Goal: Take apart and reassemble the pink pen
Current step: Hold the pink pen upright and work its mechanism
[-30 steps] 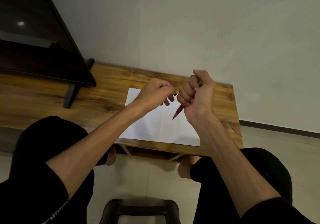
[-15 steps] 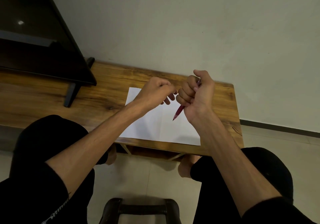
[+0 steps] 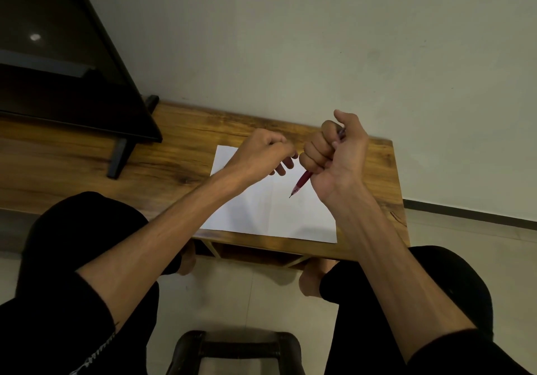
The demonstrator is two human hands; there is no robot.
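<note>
My right hand [image 3: 334, 157] grips the pink pen [image 3: 302, 181] in a fist above the white paper [image 3: 261, 215]. The pen's dark tip points down and left, close to the sheet. Its upper end [image 3: 341, 133] shows between my thumb and forefinger. My left hand [image 3: 261, 157] hovers just left of the fist with its fingers curled and its fingertips near my right knuckles. Whatever may lie inside the left fingers is hidden from view.
The paper lies on a low wooden table [image 3: 174, 157] against a pale wall. A dark TV screen [image 3: 58, 69] on a black stand [image 3: 119, 157] fills the left side. My knees in black trousers flank the table, and a dark stool [image 3: 238, 348] sits below.
</note>
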